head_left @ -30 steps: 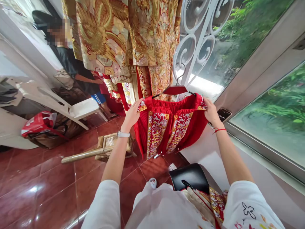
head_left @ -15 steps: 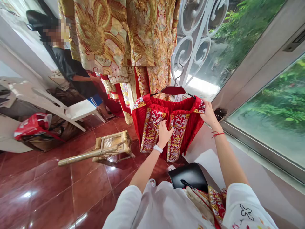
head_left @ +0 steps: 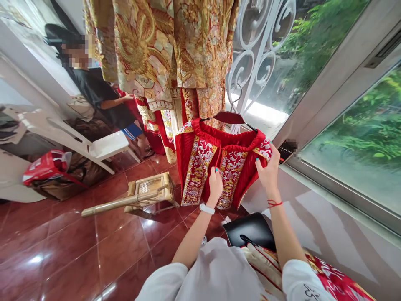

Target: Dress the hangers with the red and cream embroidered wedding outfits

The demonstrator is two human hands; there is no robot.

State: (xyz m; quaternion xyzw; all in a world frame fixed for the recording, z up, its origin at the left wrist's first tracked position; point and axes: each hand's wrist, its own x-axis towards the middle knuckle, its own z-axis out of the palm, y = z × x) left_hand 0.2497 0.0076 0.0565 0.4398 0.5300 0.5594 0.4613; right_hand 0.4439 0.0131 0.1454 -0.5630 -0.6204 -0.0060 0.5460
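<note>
Glossy red tiles are spread below, and a window is set at the right. Between the closed finger and thumb of the left hand, a thin red cord seems to be pinched at the front opening of a red embroidered garment; its right upper corner is gripped by the right hand. It is already mounted on a dark hanger, before white scrollwork; whether the hook is caught there cannot be told. The front panels are parted and no knot is seen, so the front is judged unfastened. Beyond, gold garments are hung; at left, a bamboo stool is placed, and farther, a person is seen.
</note>
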